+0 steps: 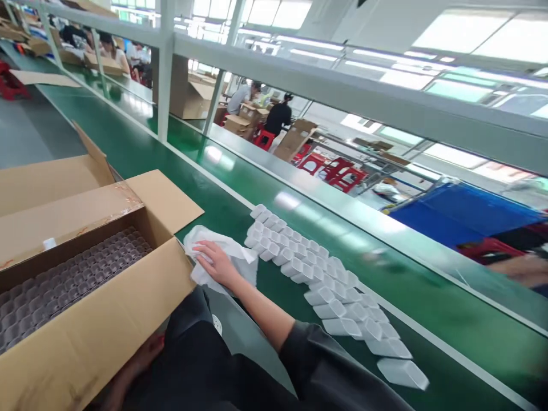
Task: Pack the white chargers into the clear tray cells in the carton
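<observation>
My right hand [217, 264] lies on a crumpled, thin white sheet [246, 265], plastic or cloth, at the belt's near edge. Its fingers are spread over the top of the sheet. Below the box flap, in shadow, is my left hand [149, 348]; the flap and my dark clothing hide much of it, and its grip does not show. The open cardboard box [145, 291] at left holds rows of clear, greyish plastic cups [85, 274]. Right of the sheet, many translucent white cups [314, 265] lie on their sides in slanting rows.
A green conveyor belt [141, 154] runs from far left to lower right, with a white divider strip along it. A white metal frame [165, 85] rises above it. Beyond are people seated among cartons, red stools [314, 162] and a blue bin [466, 211]. A blurred forearm [520, 265] shows at right.
</observation>
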Available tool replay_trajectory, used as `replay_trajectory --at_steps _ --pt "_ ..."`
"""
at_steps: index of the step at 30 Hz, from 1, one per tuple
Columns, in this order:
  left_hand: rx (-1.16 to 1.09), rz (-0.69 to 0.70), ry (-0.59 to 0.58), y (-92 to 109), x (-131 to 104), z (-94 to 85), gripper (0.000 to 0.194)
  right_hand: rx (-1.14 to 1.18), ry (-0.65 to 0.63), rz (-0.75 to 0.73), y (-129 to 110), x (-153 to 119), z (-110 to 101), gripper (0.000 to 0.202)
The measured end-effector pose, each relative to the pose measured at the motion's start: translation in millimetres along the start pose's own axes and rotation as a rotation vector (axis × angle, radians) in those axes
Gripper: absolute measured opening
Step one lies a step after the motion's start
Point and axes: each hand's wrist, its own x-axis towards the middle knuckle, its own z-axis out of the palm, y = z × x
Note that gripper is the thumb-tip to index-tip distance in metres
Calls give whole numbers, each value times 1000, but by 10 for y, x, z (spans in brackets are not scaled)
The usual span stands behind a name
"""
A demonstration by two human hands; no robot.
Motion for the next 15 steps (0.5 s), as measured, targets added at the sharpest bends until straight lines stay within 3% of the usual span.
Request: replay_trajectory --at_steps 3,6,8,10,12,15 --pt "-7 48 8 327 -205 -74 51 150 8 -23 -282 -50 -72 26" --pt "-56 184 55 732 -638 -260 51 206 -46 -174 -495 -72 -191 27" --pt "-46 237 152 979 -929 -440 48 150 2 -230 -493 -25 -283 28" --pt "45 256 299 1187 -1106 -661 45 105 126 -158 -374 81 -360 31" --pt "203 247 476 1391 -1075 -913 44 117 208 -3 -192 222 -405 39" --pt "544 227 723 1768 -577 -1271 41 173 140 173 62 397 -405 56"
